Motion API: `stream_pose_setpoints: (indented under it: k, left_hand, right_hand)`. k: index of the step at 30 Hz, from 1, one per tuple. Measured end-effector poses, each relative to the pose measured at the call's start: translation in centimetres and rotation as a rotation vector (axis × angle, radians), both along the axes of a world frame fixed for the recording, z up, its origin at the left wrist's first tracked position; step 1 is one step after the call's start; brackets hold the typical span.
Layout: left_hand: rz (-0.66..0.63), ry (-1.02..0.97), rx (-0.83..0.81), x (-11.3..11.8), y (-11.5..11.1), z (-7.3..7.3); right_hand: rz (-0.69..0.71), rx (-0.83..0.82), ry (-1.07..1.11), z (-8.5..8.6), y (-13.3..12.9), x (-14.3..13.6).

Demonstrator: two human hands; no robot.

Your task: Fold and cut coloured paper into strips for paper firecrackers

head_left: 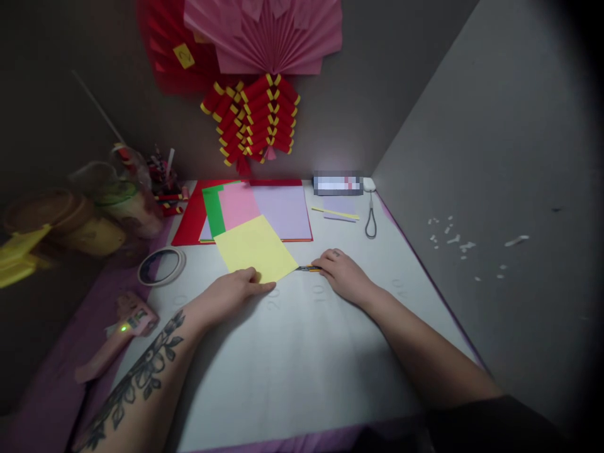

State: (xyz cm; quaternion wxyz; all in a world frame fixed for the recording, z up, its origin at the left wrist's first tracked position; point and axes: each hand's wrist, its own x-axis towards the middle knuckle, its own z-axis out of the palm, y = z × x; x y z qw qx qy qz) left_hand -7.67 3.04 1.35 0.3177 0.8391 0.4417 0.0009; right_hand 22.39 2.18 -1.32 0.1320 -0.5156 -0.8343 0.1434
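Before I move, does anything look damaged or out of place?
White marks on the right-hand wall look odd, like chipped paint or stuck residue; I can't tell which. The pink sheet lies askew on the lilac one.

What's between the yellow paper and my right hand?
The head view shows a thin dark-and-orange tool there, running from the corner of the yellow paper into your right hand.

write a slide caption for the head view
Left hand resting on a yellow sheet, right hand holding a slim tool at the sheet's corner.
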Motion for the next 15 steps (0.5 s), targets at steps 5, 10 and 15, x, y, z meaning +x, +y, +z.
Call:
stream_pose_setpoints:
  k: [5,10,15]
  left_hand:
    - [0.127,-0.008,-0.125,-0.5,-0.1,0.8]
    - [0.07,0.055,-0.002,-1.2,-0.5,1.5]
    - [-0.082,0.069,0.141,-2.1,-1.3,1.8]
  right_hand:
    - [-0.007,0.0,0.016,-0.2,-0.1,0.1]
    - [-0.001,0.011,0.018,-0.1,-0.1,0.0]
    - [-0.01,0.001,0.021,-0.1,-0.1,0.0]
